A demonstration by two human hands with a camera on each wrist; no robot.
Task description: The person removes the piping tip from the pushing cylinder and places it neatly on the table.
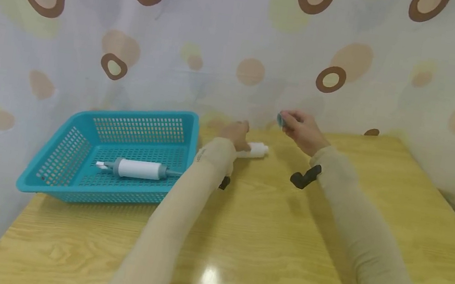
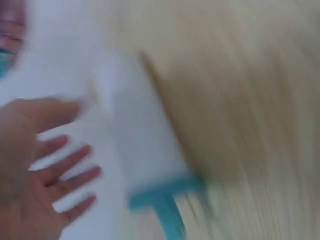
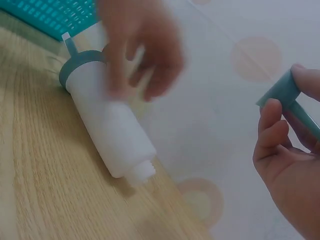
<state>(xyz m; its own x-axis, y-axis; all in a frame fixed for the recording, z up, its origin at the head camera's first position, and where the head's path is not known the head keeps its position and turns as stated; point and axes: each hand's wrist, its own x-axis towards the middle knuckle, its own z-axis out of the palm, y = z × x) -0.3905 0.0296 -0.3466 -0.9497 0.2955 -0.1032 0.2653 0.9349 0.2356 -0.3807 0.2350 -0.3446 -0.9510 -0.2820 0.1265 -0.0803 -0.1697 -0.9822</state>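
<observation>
A white plastic cylinder (image 1: 258,150) with a teal end collar lies on its side near the table's back edge. Its bare, narrow neck (image 3: 141,172) shows in the right wrist view, and a teal stem (image 2: 169,216) sticks out from the collar end in the left wrist view. Over and beside the cylinder is my left hand (image 1: 235,133), fingers spread and gripping nothing; it is blurred in the wrist views. Raised to the right, my right hand (image 1: 306,132) pinches a teal nozzle cap (image 3: 284,92) with a slim spout between thumb and fingers.
A turquoise perforated basket (image 1: 104,195) stands left of my left arm. Inside lies a similar white cylinder (image 1: 138,169) with grey-teal ends, a handle and a spout. The wooden table (image 1: 257,243) meets a wall covering (image 1: 226,25) patterned with brown ovals behind.
</observation>
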